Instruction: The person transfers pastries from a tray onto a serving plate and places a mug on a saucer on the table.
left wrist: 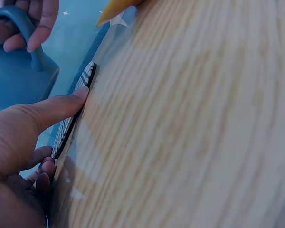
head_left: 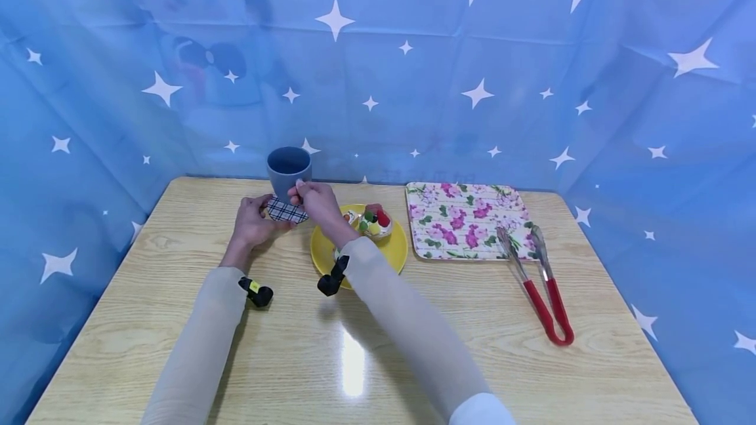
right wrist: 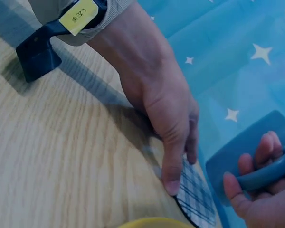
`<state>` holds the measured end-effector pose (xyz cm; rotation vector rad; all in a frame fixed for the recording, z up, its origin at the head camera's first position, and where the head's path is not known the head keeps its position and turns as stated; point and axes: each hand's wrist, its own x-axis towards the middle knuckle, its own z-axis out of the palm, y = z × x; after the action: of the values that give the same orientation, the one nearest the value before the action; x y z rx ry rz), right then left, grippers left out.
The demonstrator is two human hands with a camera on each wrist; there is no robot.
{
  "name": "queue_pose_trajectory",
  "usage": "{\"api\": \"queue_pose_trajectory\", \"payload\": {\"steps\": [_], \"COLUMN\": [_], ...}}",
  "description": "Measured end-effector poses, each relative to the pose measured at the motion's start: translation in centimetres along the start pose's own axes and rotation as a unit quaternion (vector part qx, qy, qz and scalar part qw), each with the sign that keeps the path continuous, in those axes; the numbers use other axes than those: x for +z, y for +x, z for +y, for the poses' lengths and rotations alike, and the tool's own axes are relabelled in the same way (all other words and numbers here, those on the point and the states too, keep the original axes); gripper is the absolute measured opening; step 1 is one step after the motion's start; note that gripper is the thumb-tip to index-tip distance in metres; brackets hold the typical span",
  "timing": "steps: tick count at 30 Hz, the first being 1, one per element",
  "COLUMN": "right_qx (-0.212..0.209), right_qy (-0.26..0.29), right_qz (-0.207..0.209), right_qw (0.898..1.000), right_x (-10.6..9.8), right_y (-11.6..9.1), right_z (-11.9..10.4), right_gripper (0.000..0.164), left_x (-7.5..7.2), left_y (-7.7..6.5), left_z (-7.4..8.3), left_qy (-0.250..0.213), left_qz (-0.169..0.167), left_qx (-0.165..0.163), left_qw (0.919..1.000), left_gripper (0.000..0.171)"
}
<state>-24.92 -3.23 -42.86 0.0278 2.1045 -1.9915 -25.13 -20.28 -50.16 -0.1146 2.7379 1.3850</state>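
A blue-grey mug (head_left: 282, 181) is at the table's back left, its handle gripped by my right hand (head_left: 321, 205). In the left wrist view, curtain shows between the mug (left wrist: 19, 80) and the coaster (left wrist: 69, 126), so the two are apart. The coaster (head_left: 285, 210) has a dark check pattern and lies near the back edge, just below the mug. My left hand (head_left: 252, 223) holds it from the left, thumb on the near edge and fingers on the far side. Under my right wrist is a yellow plate (head_left: 401, 248) bearing a fruit-topped tart (head_left: 375, 223) and another, partly hidden piece.
Right of the plate lies a flower-patterned tray (head_left: 434, 215). Metal tongs with red handles (head_left: 540, 310) lean their tips on its right side. Star-printed blue curtains (head_left: 401, 123) hang along the back and sides of the wooden table (head_left: 295, 359).
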Motion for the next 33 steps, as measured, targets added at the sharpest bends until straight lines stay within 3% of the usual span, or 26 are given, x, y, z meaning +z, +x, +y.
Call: {"api": "queue_pose_trajectory", "payload": {"steps": [11,16,29,33], "right_qx": [0.035,0.031,0.033,0.032], "right_qy": [-0.011,-0.01,-0.011,-0.034], "right_qz": [0.035,0.045,0.023,0.024], "right_qw": [0.999,0.998,0.999,0.999], "right_x": [1.0,1.5,2.2,2.1], "right_y": [0.1,0.3,-0.1,-0.2], "right_z": [0.8,1.2,1.7,1.7], "right_gripper": [0.039,0.039,0.042,0.04], "left_x": [-0.1,-0.1,-0.2,-0.2], "left_y": [0.0,0.0,-0.1,-0.2], "left_z": [0.3,0.4,0.5,0.4], "left_qy": [0.017,0.028,0.023,0.021], "left_qz": [0.005,0.009,0.007,0.003], "left_qx": [0.011,0.016,0.001,-0.001], "left_qw": [0.9998,0.9994,0.9997,0.9998], "left_gripper": [0.095,0.095,0.098,0.098]}}
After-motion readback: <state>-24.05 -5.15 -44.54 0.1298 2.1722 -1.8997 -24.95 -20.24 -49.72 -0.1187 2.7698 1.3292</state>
